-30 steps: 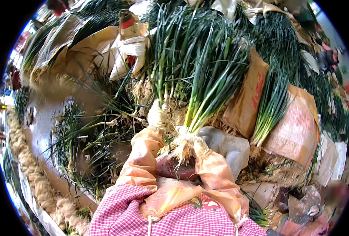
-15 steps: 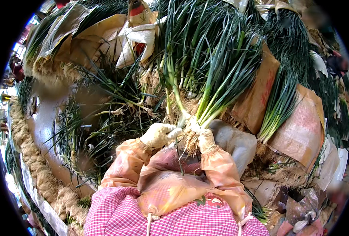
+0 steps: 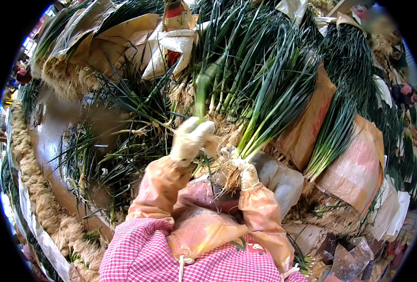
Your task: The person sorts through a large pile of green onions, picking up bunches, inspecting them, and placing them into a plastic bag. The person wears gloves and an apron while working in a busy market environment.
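Note:
My right hand (image 3: 246, 172), in a pale dirty glove, is closed round the lower white ends of a bunch of green onions (image 3: 259, 129). Their leaves lean up and to the right, and roots hang below the grip. My left hand (image 3: 191, 138), gloved too and smeared by motion, is raised to the left of the bunch. Its fingers close on a single green onion (image 3: 201, 96), whose blurred stalk points upward. Just beyond both hands lies a large heap of green onions (image 3: 236, 61), roots toward me.
Loose onion leaves and trimmings (image 3: 119, 150) lie scattered at the left. A smaller onion bunch (image 3: 328, 141) rests at the right between brown sacking (image 3: 307, 122) and pinkish sacking (image 3: 352, 167). Along the left rim runs a row of bundled roots (image 3: 27, 155). Torn plastic (image 3: 352, 258) lies lower right.
My left hand has lifted away from my right hand, up and slightly left, taking one green onion along. My right hand keeps its bunch nearly in place. The view has shifted slightly.

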Action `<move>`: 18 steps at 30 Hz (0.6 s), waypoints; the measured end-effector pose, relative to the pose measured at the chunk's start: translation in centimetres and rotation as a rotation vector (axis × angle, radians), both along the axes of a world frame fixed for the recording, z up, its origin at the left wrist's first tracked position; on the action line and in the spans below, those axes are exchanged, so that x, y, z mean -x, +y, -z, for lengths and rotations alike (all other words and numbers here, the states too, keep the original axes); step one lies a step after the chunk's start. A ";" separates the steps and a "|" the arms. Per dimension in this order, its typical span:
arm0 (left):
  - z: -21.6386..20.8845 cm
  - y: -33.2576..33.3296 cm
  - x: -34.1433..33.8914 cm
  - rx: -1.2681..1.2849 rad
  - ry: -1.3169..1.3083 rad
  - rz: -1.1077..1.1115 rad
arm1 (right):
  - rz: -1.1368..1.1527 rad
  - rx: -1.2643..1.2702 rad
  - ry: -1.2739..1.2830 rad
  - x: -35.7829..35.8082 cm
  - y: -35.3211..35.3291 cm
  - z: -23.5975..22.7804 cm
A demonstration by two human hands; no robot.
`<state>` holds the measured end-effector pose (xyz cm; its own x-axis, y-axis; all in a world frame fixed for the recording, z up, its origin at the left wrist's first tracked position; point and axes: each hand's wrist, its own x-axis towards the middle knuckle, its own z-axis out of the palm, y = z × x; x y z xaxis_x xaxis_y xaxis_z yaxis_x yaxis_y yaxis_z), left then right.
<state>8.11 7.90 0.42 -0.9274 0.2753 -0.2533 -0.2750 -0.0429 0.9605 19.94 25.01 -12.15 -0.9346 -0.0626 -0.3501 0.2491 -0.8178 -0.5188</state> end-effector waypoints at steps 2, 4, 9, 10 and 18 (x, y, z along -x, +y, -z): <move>-0.1 -5.8 -1.1 0.123 0.299 -0.411 | -0.076 0.174 -0.006 0.6 -1.8 -3.9; -0.1 -10.8 -0.6 -0.037 0.422 -0.602 | 0.016 0.232 0.011 0.3 -1.6 -2.9; -0.6 -17.8 1.5 0.158 0.318 -0.976 | 0.056 0.114 -0.062 0.3 -1.3 -3.7; 0.4 -15.7 2.1 0.101 0.395 -1.031 | 0.041 0.093 -0.043 0.4 -1.4 -3.4; 24.2 -7.2 5.0 1.012 -0.174 0.199 | -0.026 0.214 -0.050 0.1 -1.4 -2.4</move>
